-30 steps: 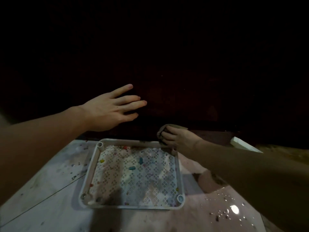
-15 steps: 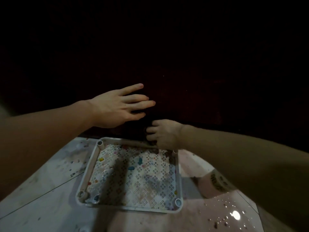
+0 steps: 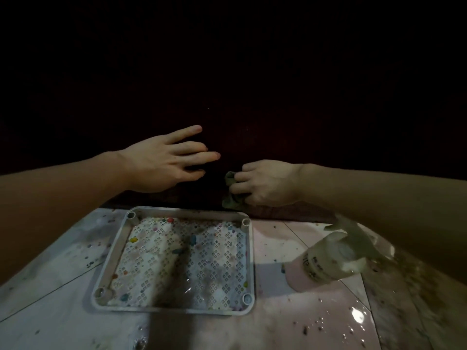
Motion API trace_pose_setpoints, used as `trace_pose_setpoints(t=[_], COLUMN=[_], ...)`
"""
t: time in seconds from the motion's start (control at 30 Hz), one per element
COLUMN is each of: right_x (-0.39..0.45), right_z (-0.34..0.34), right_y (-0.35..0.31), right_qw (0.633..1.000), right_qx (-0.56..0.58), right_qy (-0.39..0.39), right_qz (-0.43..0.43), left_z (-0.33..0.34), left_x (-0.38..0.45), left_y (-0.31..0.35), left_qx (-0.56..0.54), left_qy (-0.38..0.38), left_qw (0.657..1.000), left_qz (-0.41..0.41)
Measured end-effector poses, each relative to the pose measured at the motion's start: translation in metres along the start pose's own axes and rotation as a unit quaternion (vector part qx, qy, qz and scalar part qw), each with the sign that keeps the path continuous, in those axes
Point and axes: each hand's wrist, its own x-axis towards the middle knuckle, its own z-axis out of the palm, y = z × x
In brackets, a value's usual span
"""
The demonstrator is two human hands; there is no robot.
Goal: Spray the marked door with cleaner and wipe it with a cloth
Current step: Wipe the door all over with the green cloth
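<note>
Dark wood, nearly black in this light, fills the far side of my view: the door (image 3: pixel 252 109) stands upright straight ahead of both hands, its bottom edge running left to right just beyond the floor (image 3: pixel 63 286). My right hand (image 3: pixel 267 183) grips the bunched cloth (image 3: pixel 231 190) low against it. My left hand (image 3: pixel 164 162) is empty, fingers spread flat toward the panel. The cloth hand is the one on the job, so I judge the next wipe runs sideways along that lower strip. The spray bottle (image 3: pixel 333 258) stands near, right, beside a perforated tray (image 3: pixel 249 261).
</note>
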Motion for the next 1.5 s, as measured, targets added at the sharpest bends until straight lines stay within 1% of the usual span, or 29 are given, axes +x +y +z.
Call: trace_pose_setpoints(t=[0.1, 0.13, 0.23, 0.27, 0.37, 0.47, 0.53, 0.6, 0.7, 0.8, 0.9, 1.0, 1.07, 1.13, 1.23, 1.37, 1.43, 1.5], right_x=[-0.001, 0.000, 0.009, 0.014, 0.033, 0.046, 0.050, 0.059, 0.078, 0.090, 0.077, 0.043, 0.030, 0.034, 0.051, 0.063, 0.060, 0.048], right_z=[-0.008, -0.011, -0.021, -0.022, -0.034, -0.031, -0.022, -0.014, 0.000, 0.010, 0.022, 0.040, 0.044, 0.045, 0.042, 0.037, 0.039, 0.043], right_y=[0.005, 0.006, 0.002, -0.003, -0.030, -0.054, -0.067, -0.082, -0.099, -0.099, -0.102, -0.112, -0.116, -0.120, -0.122, -0.115, -0.117, -0.123], right_qw=[1.000, 1.000, 0.999, 0.998, 0.982, 0.970, 0.963, 0.953, 0.940, 0.943, 0.945, 0.932, 0.926, 0.920, 0.914, 0.929, 0.927, 0.919], right_qx=[0.012, 0.018, 0.018, 0.015, 0.020, 0.007, -0.002, 0.006, 0.026, 0.027, 0.012, 0.031, 0.049, 0.070, 0.104, 0.113, 0.121, 0.131], right_qy=[0.014, 0.009, -0.033, -0.052, -0.123, -0.130, -0.135, -0.157, -0.165, -0.175, -0.204, -0.247, -0.258, -0.257, -0.233, -0.190, -0.179, -0.186], right_qz=[0.002, 0.003, 0.024, 0.043, 0.140, 0.206, 0.231, 0.258, 0.299, 0.282, 0.255, 0.264, 0.271, 0.288, 0.316, 0.295, 0.307, 0.321], left_z=[0.008, 0.007, -0.001, -0.002, -0.001, -0.003, -0.004, -0.002, 0.001, 0.002, 0.003, 0.005, 0.006, 0.007, 0.009, 0.008, 0.009, 0.009], left_x=[0.005, 0.007, 0.011, 0.012, 0.013, 0.013, 0.013, 0.012, 0.012, 0.013, 0.011, 0.009, 0.010, 0.012, 0.014, 0.016, 0.016, 0.016], left_y=[0.007, 0.008, 0.007, 0.006, 0.006, 0.006, 0.006, 0.006, 0.008, 0.009, 0.008, 0.006, 0.005, 0.005, 0.007, 0.010, 0.010, 0.010], left_qx=[0.029, 0.024, -0.001, -0.012, -0.034, -0.039, -0.042, -0.050, -0.060, -0.056, -0.052, -0.053, -0.058, -0.063, -0.075, -0.077, -0.081, -0.085], left_qy=[-0.069, -0.063, 0.001, 0.018, 0.041, 0.055, 0.058, 0.061, 0.077, 0.084, 0.074, 0.074, 0.085, 0.098, 0.107, 0.108, 0.110, 0.107], left_qw=[0.997, 0.998, 1.000, 1.000, 0.999, 0.998, 0.997, 0.997, 0.995, 0.995, 0.996, 0.996, 0.995, 0.993, 0.991, 0.991, 0.991, 0.991], left_qz=[-0.004, -0.001, 0.002, 0.005, 0.008, 0.007, 0.007, 0.004, 0.001, -0.001, -0.003, 0.001, 0.003, 0.002, -0.001, 0.001, -0.001, -0.004])
